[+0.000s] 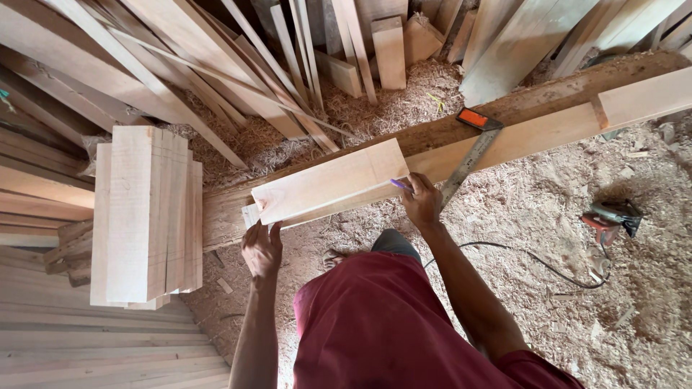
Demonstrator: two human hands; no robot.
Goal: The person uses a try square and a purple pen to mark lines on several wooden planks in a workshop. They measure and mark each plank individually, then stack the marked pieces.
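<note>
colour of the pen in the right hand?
Purple; the pen pokes out of the right hand against the pale board, in the head view.

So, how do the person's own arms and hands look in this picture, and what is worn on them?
Both arms are bare from the hands almost to the shoulders. The left hand and the right hand wear no gloves, and no watch, ring or bracelet is visible. The only clothing on the arms is a dark red short-sleeved shirt, whose sleeve edge shows at the right upper arm.
</note>
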